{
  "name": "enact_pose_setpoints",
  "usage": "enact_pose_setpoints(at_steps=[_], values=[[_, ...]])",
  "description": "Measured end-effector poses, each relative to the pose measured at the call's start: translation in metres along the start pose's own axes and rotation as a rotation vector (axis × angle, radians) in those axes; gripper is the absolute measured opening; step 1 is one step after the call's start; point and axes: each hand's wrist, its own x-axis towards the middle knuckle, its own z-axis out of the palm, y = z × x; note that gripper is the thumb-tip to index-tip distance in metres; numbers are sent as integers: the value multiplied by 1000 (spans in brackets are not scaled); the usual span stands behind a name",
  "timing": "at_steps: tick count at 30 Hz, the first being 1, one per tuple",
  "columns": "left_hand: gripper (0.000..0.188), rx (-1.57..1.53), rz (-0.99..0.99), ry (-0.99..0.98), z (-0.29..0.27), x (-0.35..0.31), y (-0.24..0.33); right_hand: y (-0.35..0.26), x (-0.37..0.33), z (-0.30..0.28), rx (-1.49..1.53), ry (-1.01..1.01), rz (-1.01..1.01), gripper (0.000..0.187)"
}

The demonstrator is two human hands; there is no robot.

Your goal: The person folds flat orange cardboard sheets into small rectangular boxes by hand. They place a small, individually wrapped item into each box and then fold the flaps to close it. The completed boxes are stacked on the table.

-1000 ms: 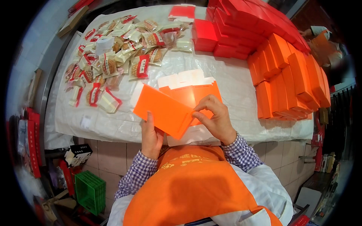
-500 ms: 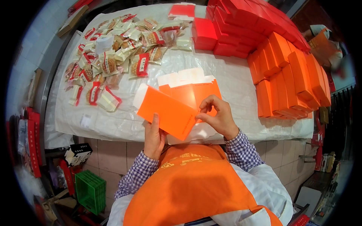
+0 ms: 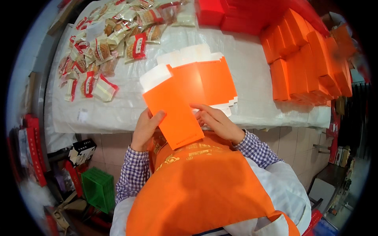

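A flat orange carton (image 3: 175, 112) with a white end flap is held slantwise over the table's near edge. My left hand (image 3: 147, 128) grips its left side, thumb on top and the other fingers hidden beneath. My right hand (image 3: 218, 122) is at the carton's right edge, its index finger stretched to that edge and the other fingers loosely bent; the thumb is hidden. Just beyond lie more flat orange cartons (image 3: 216, 80) with white flaps, overlapping on the white-covered table (image 3: 252, 114).
Packaged round pastries (image 3: 101, 51) are heaped at the far left. Orange boxes (image 3: 297, 63) stand stacked at the right, with red boxes (image 3: 244, 17) behind them. A green crate (image 3: 97, 188) sits below the table's left end.
The held carton has turned steeper and come nearer to me. My right hand has let go of its lower right corner and moved lower, its index finger now stretched out. The view has tipped downward.
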Motion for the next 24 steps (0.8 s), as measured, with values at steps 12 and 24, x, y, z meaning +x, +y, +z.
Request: enact_pose_setpoints(at_steps=[12, 24], values=[[55, 307, 31, -109, 6, -6, 6, -14, -9, 5, -398, 2, 42, 44], [51, 346, 199, -37, 16, 0, 15, -22, 0, -3, -337, -19, 75, 43]])
